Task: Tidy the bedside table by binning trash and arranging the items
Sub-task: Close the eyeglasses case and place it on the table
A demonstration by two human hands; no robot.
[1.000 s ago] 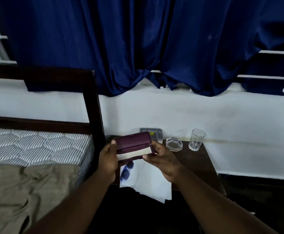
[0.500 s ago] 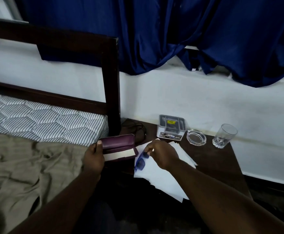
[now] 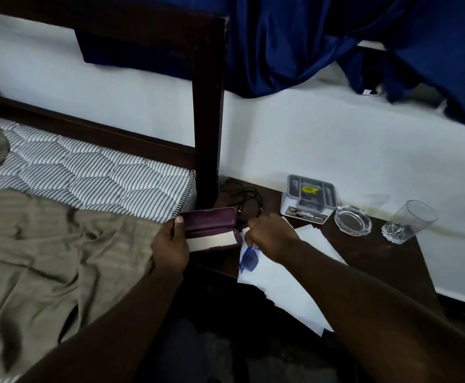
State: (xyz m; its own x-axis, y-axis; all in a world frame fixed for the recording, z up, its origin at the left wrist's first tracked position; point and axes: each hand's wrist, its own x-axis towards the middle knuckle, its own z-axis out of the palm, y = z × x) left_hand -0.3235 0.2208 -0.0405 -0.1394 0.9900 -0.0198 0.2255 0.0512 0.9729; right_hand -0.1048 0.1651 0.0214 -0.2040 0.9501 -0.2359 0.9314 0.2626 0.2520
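glasses-to-case gap is what matters. left hand [image 3: 170,246] grips the open purple case [image 3: 212,230] at its left end, thumb on the lid edge, over the bench's [image 3: 377,261] near left corner. case long axis runs left-right, mouth facing the person. blue glasses [image 3: 249,259] lie just right of the case's right end, on the white papers [image 3: 289,286], long axis running toward the near edge, roughly crosswise to the case. right hand [image 3: 272,236] is nearer, fingers curled down, pinching their top end. my read: rotate to align, then move left. legible text: "opel" on the grey organiser [image 3: 308,200]; its yellow tag is unreadable.
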